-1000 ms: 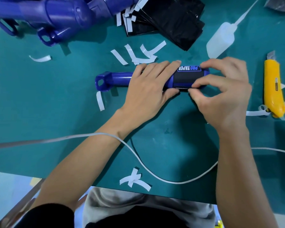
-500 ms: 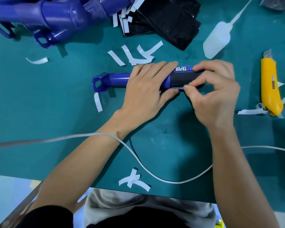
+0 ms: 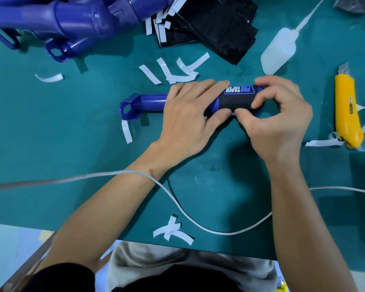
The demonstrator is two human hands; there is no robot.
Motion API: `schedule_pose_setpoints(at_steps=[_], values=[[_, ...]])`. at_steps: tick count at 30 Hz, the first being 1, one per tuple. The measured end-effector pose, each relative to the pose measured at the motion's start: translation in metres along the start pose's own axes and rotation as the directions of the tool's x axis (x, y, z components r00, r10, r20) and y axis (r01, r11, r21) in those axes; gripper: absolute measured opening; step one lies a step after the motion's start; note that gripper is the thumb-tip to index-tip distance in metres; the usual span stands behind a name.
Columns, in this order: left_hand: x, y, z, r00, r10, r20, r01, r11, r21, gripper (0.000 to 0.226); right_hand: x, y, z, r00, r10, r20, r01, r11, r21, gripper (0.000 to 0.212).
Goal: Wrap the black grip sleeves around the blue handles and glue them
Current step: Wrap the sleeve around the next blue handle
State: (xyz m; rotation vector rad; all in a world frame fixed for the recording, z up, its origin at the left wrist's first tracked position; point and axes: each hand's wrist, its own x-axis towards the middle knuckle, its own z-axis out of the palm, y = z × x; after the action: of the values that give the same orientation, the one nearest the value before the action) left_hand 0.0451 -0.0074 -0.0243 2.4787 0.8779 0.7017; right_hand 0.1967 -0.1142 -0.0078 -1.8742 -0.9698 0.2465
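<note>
Pressing black printed sleeve [image 3: 236,99] round blue plastic handle [image 3: 150,102] | left grip [image 3: 188,116] clasps handle | right grip [image 3: 280,119] pinches sleeve | glue unconfirmed | piled blue handles [image 3: 72,22] beyond sleeve bare

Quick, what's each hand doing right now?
Left hand: holds the handle, fingers laid over it, thumb on the near side.
Right hand: fingers and thumb pinch the sleeve on the handle.
</note>
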Motion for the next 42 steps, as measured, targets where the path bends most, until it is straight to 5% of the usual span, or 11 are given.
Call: schedule_pose_setpoints(at_steps=[11,16,21,34,39,42], values=[[0.001,0.002,0.000,0.999,-0.047,-0.001,0.047,0.998,-0.041,0.039,0.016,0.014,-0.023,0.981,0.071,0.182,-0.107,0.974,0.200,0.022],[0.000,0.002,0.000,0.999,-0.052,0.012,0.053,0.998,-0.042,0.039,0.016,0.014,-0.027,0.971,0.019,0.239,-0.051,0.990,0.129,0.031],[0.001,0.001,-0.001,0.999,-0.037,0.014,0.038,0.999,-0.035,0.039,0.014,0.011,-0.023,0.979,-0.088,0.184,0.090,0.996,-0.004,0.012],[0.000,0.001,0.004,0.999,-0.017,-0.036,0.018,1.000,0.006,0.048,0.005,0.007,-0.009,0.994,-0.086,0.066,0.086,0.996,-0.006,0.009],[0.000,0.000,0.003,0.999,-0.023,-0.045,0.022,1.000,-0.022,0.042,0.001,0.002,-0.003,1.000,-0.029,-0.003,0.029,0.999,0.016,0.010],[0.000,0.002,0.004,0.999,-0.038,-0.026,0.037,0.998,-0.043,0.042,0.001,-0.003,-0.003,0.995,0.103,0.021,-0.104,0.990,0.092,0.031]])
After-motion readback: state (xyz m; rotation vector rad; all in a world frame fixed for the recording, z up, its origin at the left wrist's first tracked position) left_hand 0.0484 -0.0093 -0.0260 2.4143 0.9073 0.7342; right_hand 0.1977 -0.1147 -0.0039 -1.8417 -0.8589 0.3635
